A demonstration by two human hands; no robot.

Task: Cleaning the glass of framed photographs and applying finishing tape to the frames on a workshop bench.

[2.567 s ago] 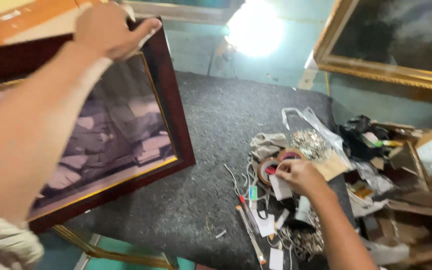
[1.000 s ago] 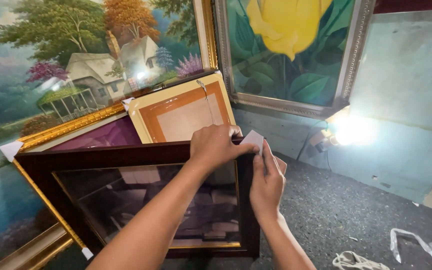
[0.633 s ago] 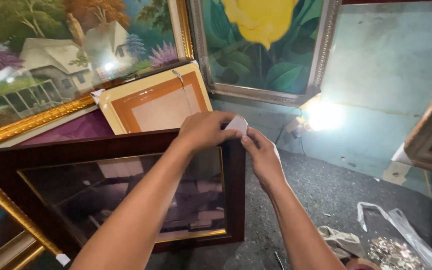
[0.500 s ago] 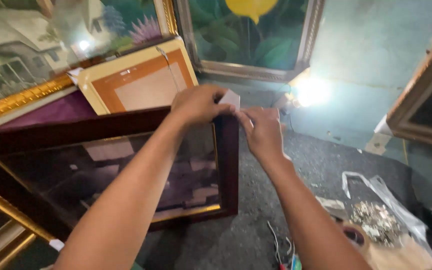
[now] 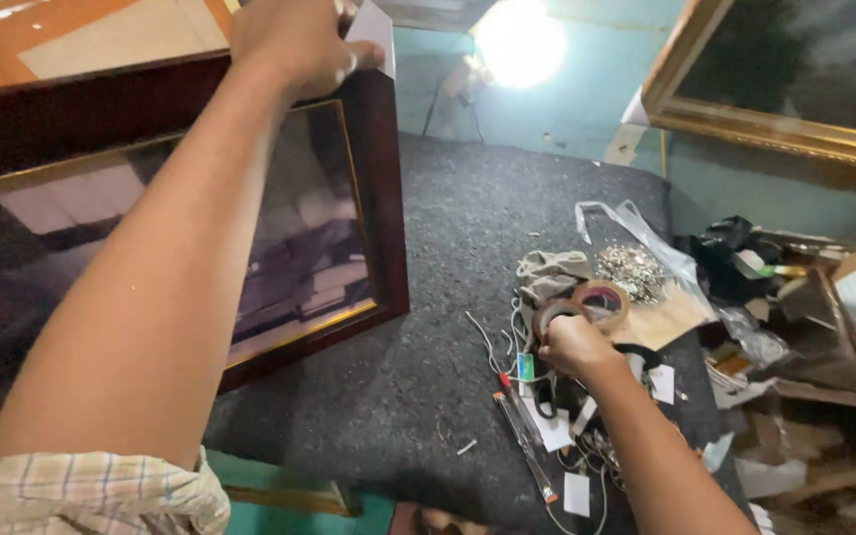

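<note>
My left hand [image 5: 294, 40] grips the top corner of the dark picture frame [image 5: 250, 208], fingers closed around it, holding it tilted on the grey bench [image 5: 448, 297]. My right hand [image 5: 572, 347] closes on a tape roll [image 5: 559, 315] amid clutter.

Dim room, glaring lamp [image 5: 519, 40] – soft edges

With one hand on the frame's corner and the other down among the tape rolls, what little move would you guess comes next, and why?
Probably lifting the tape roll towards the frame. The right hand grips that roll on the grey felt table, while the left hand pins a white corner piece to the dark wooden picture frame, seemingly unfastened.
</note>
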